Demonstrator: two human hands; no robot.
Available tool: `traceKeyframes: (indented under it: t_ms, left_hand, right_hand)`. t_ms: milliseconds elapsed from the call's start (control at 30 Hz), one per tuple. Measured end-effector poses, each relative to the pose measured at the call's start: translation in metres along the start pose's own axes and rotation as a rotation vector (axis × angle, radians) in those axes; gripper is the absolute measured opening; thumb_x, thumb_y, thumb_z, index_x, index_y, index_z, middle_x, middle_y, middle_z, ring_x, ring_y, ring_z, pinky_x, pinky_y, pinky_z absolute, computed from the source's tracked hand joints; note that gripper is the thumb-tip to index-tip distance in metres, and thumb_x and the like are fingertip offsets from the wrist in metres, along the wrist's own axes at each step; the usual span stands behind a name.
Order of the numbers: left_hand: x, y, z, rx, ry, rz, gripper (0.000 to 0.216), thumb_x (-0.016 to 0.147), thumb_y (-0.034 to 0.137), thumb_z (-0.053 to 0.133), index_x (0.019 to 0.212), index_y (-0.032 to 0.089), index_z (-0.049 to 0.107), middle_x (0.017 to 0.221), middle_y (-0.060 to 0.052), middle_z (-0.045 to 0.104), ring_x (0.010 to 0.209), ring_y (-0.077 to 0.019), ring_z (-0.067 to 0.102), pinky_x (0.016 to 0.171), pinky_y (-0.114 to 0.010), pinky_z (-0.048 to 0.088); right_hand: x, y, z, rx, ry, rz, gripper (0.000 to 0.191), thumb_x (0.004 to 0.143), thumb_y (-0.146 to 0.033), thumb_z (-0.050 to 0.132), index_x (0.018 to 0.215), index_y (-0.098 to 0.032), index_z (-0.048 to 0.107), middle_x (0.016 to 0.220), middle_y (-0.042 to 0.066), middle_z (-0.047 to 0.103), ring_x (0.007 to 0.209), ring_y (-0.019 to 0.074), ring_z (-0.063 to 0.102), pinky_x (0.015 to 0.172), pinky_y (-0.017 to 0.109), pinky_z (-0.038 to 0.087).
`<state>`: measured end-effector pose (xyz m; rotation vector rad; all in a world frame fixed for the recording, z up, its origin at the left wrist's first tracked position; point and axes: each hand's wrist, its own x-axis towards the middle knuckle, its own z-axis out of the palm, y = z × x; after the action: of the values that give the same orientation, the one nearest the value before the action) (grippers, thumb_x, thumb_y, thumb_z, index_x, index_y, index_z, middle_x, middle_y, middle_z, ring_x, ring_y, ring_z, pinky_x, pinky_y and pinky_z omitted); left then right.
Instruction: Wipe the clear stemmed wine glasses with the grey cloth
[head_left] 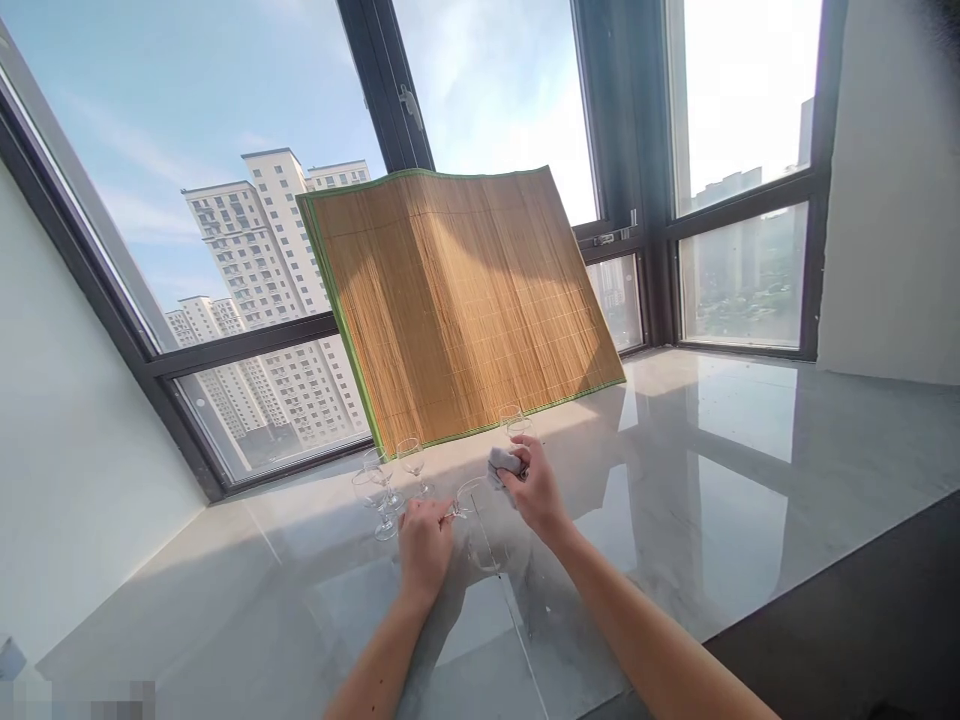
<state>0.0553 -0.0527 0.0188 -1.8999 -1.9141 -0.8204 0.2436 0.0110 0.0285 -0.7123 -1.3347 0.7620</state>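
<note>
**Cloth in the Right Hand, Glass at the Left**

Here we are at the tiled ledge (pixel 247 610), both arms stretched forward, and the right hand (pixel 538 495) has a tight pinch on a bunched grey cloth (pixel 501 463), thumb and fingers squeezing it from either side. Over to the left hand (pixel 426 548) — lower and nearer, back turned upward, fingertips closed on a clear glass (pixel 484 535). That glass sits just to the left hand's right, below and left of the right hand, tilted by the look of it, though its outline is so faint against the shiny surface that its exact shape is hard to call.

Just beyond the left hand and off to its left, a small cluster of stemmed glasses (pixel 411 457) stands upright, close together. Another small glass (pixel 516 422) shows just beyond the right hand's fingers, its lower part hidden by them. And further out, past both hands, a bamboo mat (pixel 465 310) with green edging leans on the dark window frame (pixel 652 200) — high-rise buildings (pixel 281 220) stand outside, far beyond the left hand.
</note>
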Motion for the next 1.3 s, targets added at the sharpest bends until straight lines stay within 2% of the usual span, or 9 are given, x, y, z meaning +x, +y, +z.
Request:
traceKeyframes:
  t_ms: [133, 233, 467, 667, 833, 967, 1133, 1200, 1300]
  left_hand:
    - [-0.001, -0.002, 0.000, 0.030, 0.029, 0.082, 0.029, 0.084, 0.018, 0.054, 0.101, 0.026, 0.076, 0.080, -0.004, 0.068, 0.086, -0.0253, 0.056, 0.079, -0.037, 0.043]
    - [0.001, -0.005, -0.004, 0.025, 0.047, 0.146, 0.030, 0.085, 0.015, 0.052, 0.099, 0.026, 0.076, 0.076, -0.004, 0.066, 0.084, -0.0250, 0.055, 0.076, -0.036, 0.043]
    - [0.001, 0.000, -0.005, -0.018, 0.076, 0.283, 0.033, 0.089, 0.011, 0.046, 0.099, 0.024, 0.075, 0.073, -0.005, 0.063, 0.078, -0.0221, 0.050, 0.072, -0.034, 0.041]
    - [0.001, 0.001, -0.005, -0.021, 0.109, 0.283, 0.038, 0.089, 0.007, 0.042, 0.099, 0.022, 0.075, 0.069, -0.006, 0.060, 0.079, -0.0226, 0.047, 0.073, -0.034, 0.042]
    - [0.004, -0.007, -0.005, -0.128, 0.041, 0.268, 0.037, 0.087, 0.009, 0.045, 0.102, 0.023, 0.075, 0.071, -0.004, 0.061, 0.081, -0.0220, 0.048, 0.074, -0.033, 0.043]
    - [0.005, -0.012, 0.001, -0.130, -0.051, 0.228, 0.032, 0.083, 0.009, 0.049, 0.089, 0.024, 0.076, 0.071, -0.003, 0.062, 0.080, -0.0211, 0.050, 0.073, -0.032, 0.042]
    - [0.003, -0.010, 0.005, -0.044, -0.027, 0.162, 0.029, 0.082, 0.008, 0.050, 0.081, 0.024, 0.075, 0.069, -0.003, 0.061, 0.079, -0.0221, 0.052, 0.071, -0.032, 0.040]
    - [0.003, -0.008, 0.002, -0.009, -0.006, 0.210, 0.033, 0.080, 0.004, 0.048, 0.083, 0.024, 0.075, 0.070, -0.003, 0.062, 0.079, -0.0220, 0.051, 0.071, -0.032, 0.040]
    - [0.004, -0.004, -0.004, -0.006, 0.013, 0.298, 0.035, 0.082, 0.004, 0.046, 0.085, 0.024, 0.075, 0.071, -0.004, 0.061, 0.078, -0.0217, 0.050, 0.070, -0.032, 0.040]
  right_hand:
    - [-0.002, 0.013, -0.002, -0.176, -0.209, 0.014, 0.047, 0.066, -0.017, 0.057, 0.112, -0.024, 0.048, 0.072, -0.006, 0.055, 0.067, 0.0139, 0.053, 0.066, 0.027, 0.041]
    - [-0.001, 0.016, -0.003, -0.140, -0.340, 0.075, 0.054, 0.061, -0.014, 0.060, 0.113, -0.024, 0.049, 0.066, -0.007, 0.053, 0.062, 0.0132, 0.052, 0.058, 0.024, 0.037]
    - [0.001, 0.015, -0.009, 0.013, -0.365, 0.295, 0.056, 0.058, -0.021, 0.069, 0.111, -0.022, 0.051, 0.058, -0.011, 0.048, 0.051, 0.0102, 0.045, 0.049, 0.022, 0.034]
    - [0.000, 0.006, -0.014, 0.093, -0.438, 0.400, 0.058, 0.058, -0.029, 0.079, 0.112, -0.018, 0.058, 0.064, -0.007, 0.053, 0.055, 0.0113, 0.051, 0.054, 0.024, 0.039]
    - [0.001, -0.009, -0.024, 0.229, -0.561, 0.447, 0.061, 0.062, -0.033, 0.079, 0.118, -0.021, 0.061, 0.069, -0.006, 0.052, 0.060, 0.0113, 0.052, 0.057, 0.024, 0.041]
    - [0.001, -0.003, -0.021, 0.179, -0.538, 0.420, 0.059, 0.065, -0.031, 0.074, 0.121, -0.022, 0.056, 0.070, -0.005, 0.053, 0.060, 0.0118, 0.052, 0.057, 0.024, 0.040]
    - [-0.004, 0.018, -0.007, -0.019, -0.367, 0.177, 0.058, 0.065, -0.018, 0.064, 0.122, -0.024, 0.052, 0.070, -0.004, 0.057, 0.065, 0.0137, 0.052, 0.061, 0.024, 0.039]
    - [-0.006, 0.023, -0.005, -0.098, -0.393, 0.136, 0.057, 0.064, -0.014, 0.061, 0.119, -0.024, 0.054, 0.063, -0.007, 0.053, 0.061, 0.0127, 0.049, 0.059, 0.023, 0.037]
    - [-0.005, 0.022, -0.006, -0.107, -0.473, 0.200, 0.051, 0.062, -0.015, 0.060, 0.113, -0.022, 0.057, 0.057, -0.009, 0.049, 0.054, 0.0109, 0.043, 0.053, 0.022, 0.033]
